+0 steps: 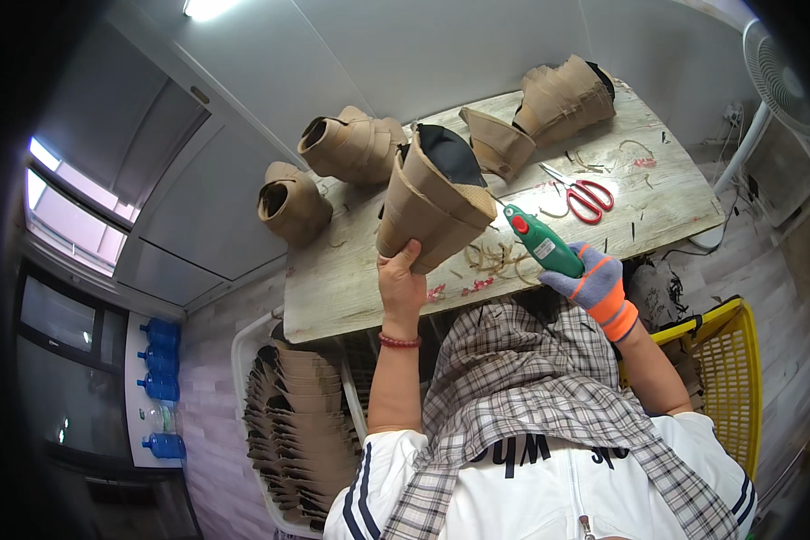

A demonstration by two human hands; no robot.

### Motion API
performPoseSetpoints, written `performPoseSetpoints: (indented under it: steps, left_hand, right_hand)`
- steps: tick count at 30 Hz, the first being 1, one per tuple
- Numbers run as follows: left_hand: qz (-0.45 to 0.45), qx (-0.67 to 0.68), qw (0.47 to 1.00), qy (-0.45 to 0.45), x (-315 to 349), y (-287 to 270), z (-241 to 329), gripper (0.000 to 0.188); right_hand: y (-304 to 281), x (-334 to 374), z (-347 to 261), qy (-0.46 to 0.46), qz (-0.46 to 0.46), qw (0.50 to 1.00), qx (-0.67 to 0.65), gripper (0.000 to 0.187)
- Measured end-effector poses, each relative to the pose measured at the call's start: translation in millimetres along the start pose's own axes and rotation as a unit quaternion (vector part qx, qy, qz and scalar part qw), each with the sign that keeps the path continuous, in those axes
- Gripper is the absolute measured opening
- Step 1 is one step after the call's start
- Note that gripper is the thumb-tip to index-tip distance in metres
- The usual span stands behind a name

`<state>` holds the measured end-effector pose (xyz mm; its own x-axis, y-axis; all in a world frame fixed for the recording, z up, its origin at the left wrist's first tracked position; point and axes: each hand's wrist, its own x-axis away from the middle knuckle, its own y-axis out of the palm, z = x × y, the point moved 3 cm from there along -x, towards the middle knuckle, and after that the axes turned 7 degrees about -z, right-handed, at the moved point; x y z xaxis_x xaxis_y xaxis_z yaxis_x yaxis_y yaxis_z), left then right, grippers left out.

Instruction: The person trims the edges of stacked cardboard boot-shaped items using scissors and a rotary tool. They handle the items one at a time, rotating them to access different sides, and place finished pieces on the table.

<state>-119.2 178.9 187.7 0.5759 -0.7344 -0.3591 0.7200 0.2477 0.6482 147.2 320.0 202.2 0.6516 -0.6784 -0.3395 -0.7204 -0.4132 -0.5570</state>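
Note:
My bare left hand, with a red bead bracelet at the wrist, grips a tan boot upper by its lower edge. This piece has a black lining and is held up over the table, its wide opening tilted away to the right. In my right hand, which wears a grey and orange glove, is a green handheld power tool with a red button. Its thin tip points up and left at the upper's right edge; whether they touch I cannot tell. Red-handled scissors lie open on the table just beyond the tool.
Trimmed strips and scraps litter the worn wooden table. Nested tan uppers stand at its back left and back right. A white basket of stacked uppers is at lower left, a yellow basket at right. A white fan stands far right.

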Motion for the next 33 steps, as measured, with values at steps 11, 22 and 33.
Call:
performPoseSetpoints:
  steps: [11,22,33]
  left_hand:
    - [0.0,-0.104,0.994,0.024,33,32,-18,0.025]
    - [-0.072,-0.515,0.847,0.107,58,30,-28,0.016]
    - [-0.188,-0.579,0.778,0.153,70,32,-21,0.02]
  right_hand:
    - [2,14,-21,0.035,-0.022,0.997,-0.071,0.042]
    - [-12,8,-33,0.104,-0.043,0.983,-0.144,0.044]
    - [-23,-3,-28,0.1,-0.037,0.963,-0.248,0.038]
